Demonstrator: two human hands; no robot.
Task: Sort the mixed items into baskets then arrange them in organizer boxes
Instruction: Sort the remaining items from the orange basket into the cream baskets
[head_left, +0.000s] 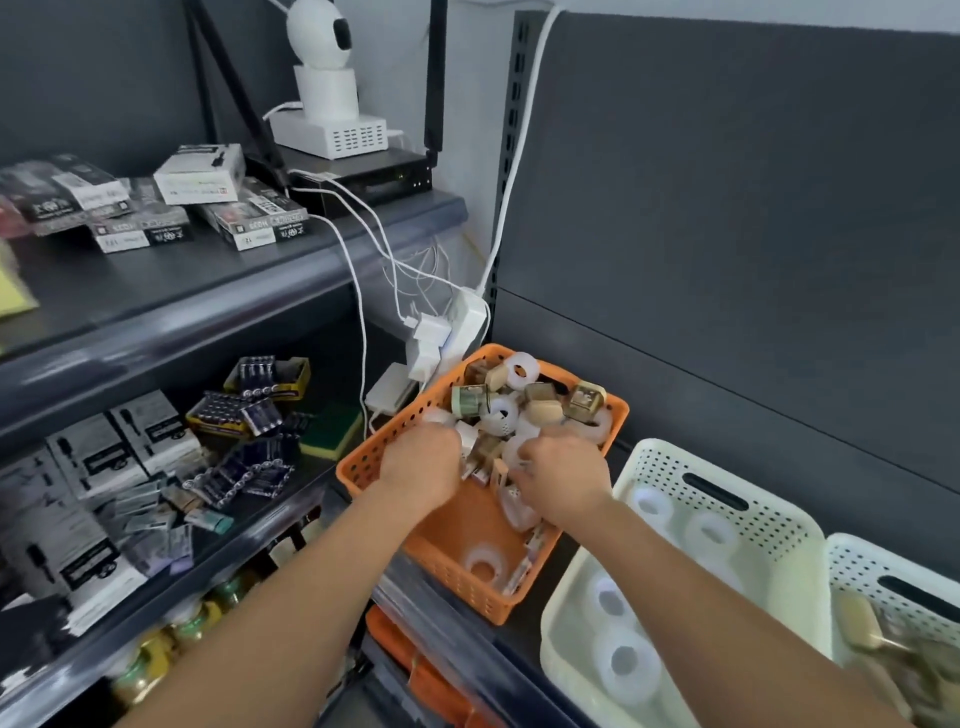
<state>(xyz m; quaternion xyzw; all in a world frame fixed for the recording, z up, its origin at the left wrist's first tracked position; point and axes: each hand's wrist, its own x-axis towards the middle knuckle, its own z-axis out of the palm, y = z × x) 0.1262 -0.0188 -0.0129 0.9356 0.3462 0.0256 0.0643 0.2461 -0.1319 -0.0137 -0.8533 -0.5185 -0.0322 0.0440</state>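
Mixed items (511, 405), translucent tape rolls and tan boxed pieces, lie heaped in the orange basket (452, 571) on a dark shelf. Head view: left hand (421, 465) and right hand (563, 480) both reach into the heap, knuckles up and fingers curled down among the pieces. Whether either grips anything cannot be told. Cream basket (779, 519), just beside on the right, holds tape rolls (626, 662).

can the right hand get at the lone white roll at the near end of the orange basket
Probably yes: the white roll lies uncovered in the orange basket, just nearer than the right hand, nothing between them.
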